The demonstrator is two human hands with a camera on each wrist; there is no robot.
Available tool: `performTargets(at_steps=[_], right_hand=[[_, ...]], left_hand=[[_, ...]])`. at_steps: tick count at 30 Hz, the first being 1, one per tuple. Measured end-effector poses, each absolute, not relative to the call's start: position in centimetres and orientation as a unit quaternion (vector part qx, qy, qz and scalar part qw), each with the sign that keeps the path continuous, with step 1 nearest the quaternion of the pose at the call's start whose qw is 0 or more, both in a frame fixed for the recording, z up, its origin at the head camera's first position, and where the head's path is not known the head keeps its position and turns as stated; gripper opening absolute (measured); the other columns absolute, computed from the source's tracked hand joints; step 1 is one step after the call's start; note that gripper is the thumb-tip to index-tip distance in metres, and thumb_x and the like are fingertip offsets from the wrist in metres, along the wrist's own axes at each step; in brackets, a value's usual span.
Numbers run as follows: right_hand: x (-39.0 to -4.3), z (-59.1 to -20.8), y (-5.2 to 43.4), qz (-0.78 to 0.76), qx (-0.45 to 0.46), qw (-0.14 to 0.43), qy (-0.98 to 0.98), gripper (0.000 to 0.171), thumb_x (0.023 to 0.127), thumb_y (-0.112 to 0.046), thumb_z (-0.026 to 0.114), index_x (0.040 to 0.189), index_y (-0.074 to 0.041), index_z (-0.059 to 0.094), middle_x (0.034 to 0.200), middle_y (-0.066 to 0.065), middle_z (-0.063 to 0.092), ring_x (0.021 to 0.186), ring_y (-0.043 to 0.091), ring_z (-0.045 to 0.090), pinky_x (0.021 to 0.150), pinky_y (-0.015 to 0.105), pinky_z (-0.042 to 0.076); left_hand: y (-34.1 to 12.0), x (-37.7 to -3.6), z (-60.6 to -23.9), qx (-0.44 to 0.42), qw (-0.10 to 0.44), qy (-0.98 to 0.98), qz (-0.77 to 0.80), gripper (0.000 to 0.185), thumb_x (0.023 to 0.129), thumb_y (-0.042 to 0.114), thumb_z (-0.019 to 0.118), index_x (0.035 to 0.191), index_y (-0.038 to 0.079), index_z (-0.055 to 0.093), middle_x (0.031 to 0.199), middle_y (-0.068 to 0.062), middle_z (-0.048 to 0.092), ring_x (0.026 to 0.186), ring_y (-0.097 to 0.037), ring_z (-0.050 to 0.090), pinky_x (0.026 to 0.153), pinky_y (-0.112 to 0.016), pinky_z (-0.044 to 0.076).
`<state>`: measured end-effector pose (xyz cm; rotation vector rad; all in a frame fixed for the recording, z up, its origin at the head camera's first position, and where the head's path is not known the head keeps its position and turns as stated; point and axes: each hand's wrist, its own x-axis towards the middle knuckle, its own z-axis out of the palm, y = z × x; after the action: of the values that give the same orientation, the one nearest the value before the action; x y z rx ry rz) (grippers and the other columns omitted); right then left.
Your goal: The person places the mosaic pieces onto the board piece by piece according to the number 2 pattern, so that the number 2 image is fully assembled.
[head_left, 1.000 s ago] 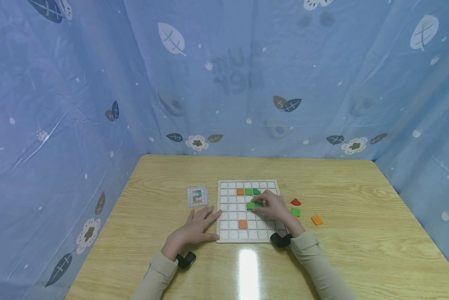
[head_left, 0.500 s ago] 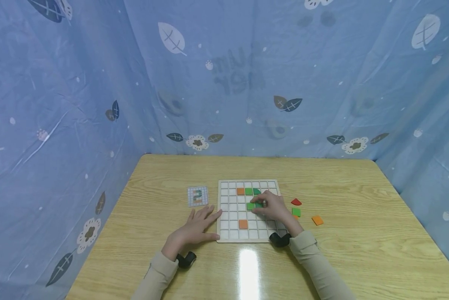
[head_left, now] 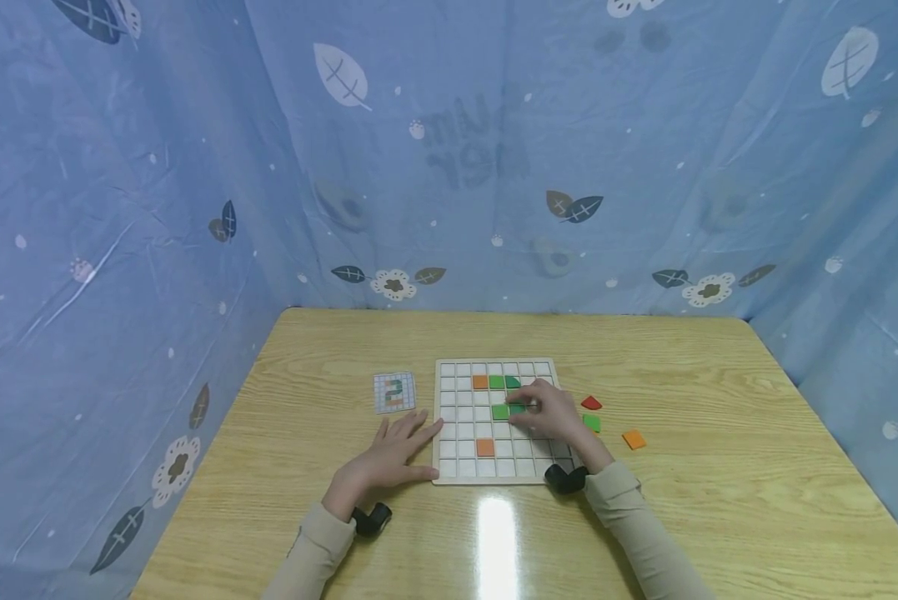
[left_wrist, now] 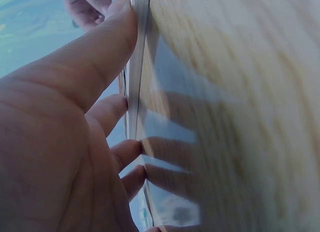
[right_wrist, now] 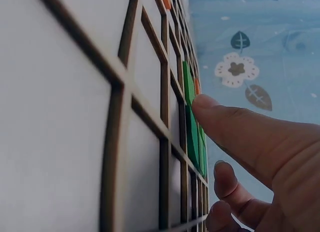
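A blue plastic sheet printed with leaves and flowers hangs on three sides of a pale wooden table, whose glossy top carries a bright glare patch near the front edge. Square to that edge lies a white grid board with a thin wooden frame. In its far rows sit an orange tile and two green tiles beside it; a second orange tile sits nearer the person. Left of the board, just apart from it, lies a small pattern card. Right of the board, loose on the table, lie a red piece, a green square and an orange square.

The right hand reaches over the board's right half and hides several cells. Its fingertips press a dark green tile that lies flat in a cell in the middle rows, beside a lighter green tile; the two form a short row running left to right. In the right wrist view the forefinger is extended onto the tile's edge, the other fingers loosely curled.

The left hand lies flat on the table, fingers spread and straight, tips touching the board's left edge.
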<state>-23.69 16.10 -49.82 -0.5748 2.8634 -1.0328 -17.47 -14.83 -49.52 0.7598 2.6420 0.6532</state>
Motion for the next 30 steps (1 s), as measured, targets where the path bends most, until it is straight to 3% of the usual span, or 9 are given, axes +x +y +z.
performTargets(at_steps=[8,30], right_hand=[[-23.6,-49.6,17.7,-0.349,-0.197,-0.007,0.916,0.028,0.074,-0.022,0.078,0.1,-0.014,0.071,0.084,0.005,0.055,0.068,0.015,0.045,0.057,0.025,0.032],[-23.3,-49.3,23.8,-0.339,-0.152,-0.033,0.928,0.025,0.08,-0.018,0.073,0.103,-0.01,0.07,0.089,0.008,0.057,0.072,0.015,0.051,0.063,0.028,0.038]], left_hand=[[-14.8,-17.5,-49.7,0.264,0.155,0.925,0.226,0.076,0.087,0.052,0.054,0.149,0.024,0.022,0.155,-0.011,0.012,0.143,-0.032,0.004,0.111,-0.059,-0.005],[-14.8,-17.4,-49.3,0.27,0.15,0.922,0.233,0.075,0.088,0.05,0.056,0.149,0.021,0.023,0.155,-0.014,0.013,0.142,-0.034,0.006,0.111,-0.06,-0.004]])
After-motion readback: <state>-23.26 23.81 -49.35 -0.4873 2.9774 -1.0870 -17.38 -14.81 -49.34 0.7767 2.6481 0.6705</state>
